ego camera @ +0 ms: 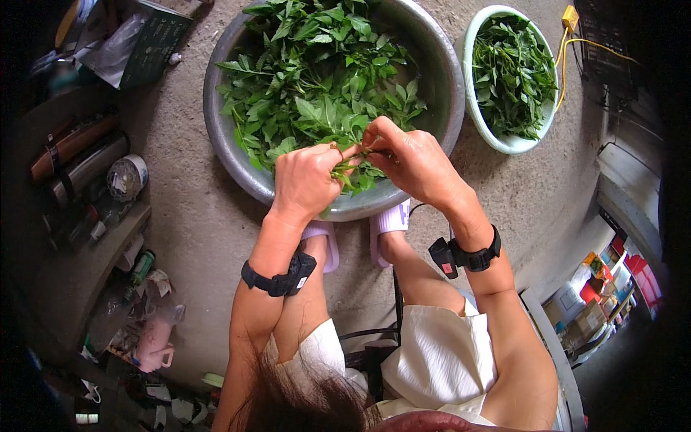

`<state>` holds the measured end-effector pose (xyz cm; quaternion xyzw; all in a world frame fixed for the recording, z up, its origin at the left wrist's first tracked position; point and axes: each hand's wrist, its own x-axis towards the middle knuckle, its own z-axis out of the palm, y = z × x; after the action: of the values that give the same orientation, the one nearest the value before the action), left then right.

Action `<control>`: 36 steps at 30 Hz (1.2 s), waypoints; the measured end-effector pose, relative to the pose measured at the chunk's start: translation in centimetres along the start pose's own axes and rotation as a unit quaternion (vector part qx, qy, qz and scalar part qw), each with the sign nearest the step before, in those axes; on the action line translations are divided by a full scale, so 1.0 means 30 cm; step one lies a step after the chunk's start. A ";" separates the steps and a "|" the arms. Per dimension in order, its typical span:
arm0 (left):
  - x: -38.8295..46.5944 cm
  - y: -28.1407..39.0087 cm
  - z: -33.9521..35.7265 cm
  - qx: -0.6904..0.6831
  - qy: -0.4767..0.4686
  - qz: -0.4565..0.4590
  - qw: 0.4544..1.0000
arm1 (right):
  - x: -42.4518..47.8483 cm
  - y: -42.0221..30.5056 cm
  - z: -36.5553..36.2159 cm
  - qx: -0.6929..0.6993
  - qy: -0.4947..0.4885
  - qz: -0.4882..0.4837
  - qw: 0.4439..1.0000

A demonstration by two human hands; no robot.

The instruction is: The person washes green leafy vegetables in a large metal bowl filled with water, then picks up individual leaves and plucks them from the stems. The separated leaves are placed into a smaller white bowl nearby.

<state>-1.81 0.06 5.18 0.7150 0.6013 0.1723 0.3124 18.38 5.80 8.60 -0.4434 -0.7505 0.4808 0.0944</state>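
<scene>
A wide metal basin [440, 113] stands on the floor before me, with leafy green stems [302, 70] lying in water inside it. Over its near rim, my left hand [310, 175] grips a small bunch of green stems [341, 171]. My right hand [413, 162] meets it at the fingertips, pinching the stem part of the same bunch. The fingers partly hide where the two hands meet. To the right of the basin is a pale green plastic tub [469, 89], filled with more leafy greens [513, 81].
A yellow cord with a plug block [570, 19] runs beside the tub. At left are a dark green box [156, 46], a steel thermos [94, 162] and a pink jug [154, 340]. My feet in lilac slippers [391, 221] are close to the basin's near side.
</scene>
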 end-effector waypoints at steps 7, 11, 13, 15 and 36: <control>-0.002 0.008 0.009 0.000 -0.007 0.005 1.000 | -0.007 0.016 0.025 -0.062 -0.005 0.013 0.998; -0.009 0.023 0.016 -0.056 0.031 -0.037 0.997 | -0.003 0.015 0.036 -0.045 0.014 0.016 0.999; -0.005 0.017 0.011 -0.072 0.053 -0.056 0.994 | 0.004 0.013 0.037 0.011 0.024 0.016 1.000; -0.003 0.000 0.010 -0.114 0.078 -0.077 0.987 | 0.008 0.016 0.037 0.062 0.034 0.023 0.997; -0.013 -0.179 0.041 -0.355 0.271 -0.279 0.850 | 0.076 0.357 0.024 -0.141 0.191 0.198 0.951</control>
<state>-5.17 -0.16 0.80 0.2824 0.7340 0.4668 0.4045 22.79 8.61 -1.03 -0.6753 -0.6757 0.2858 0.0754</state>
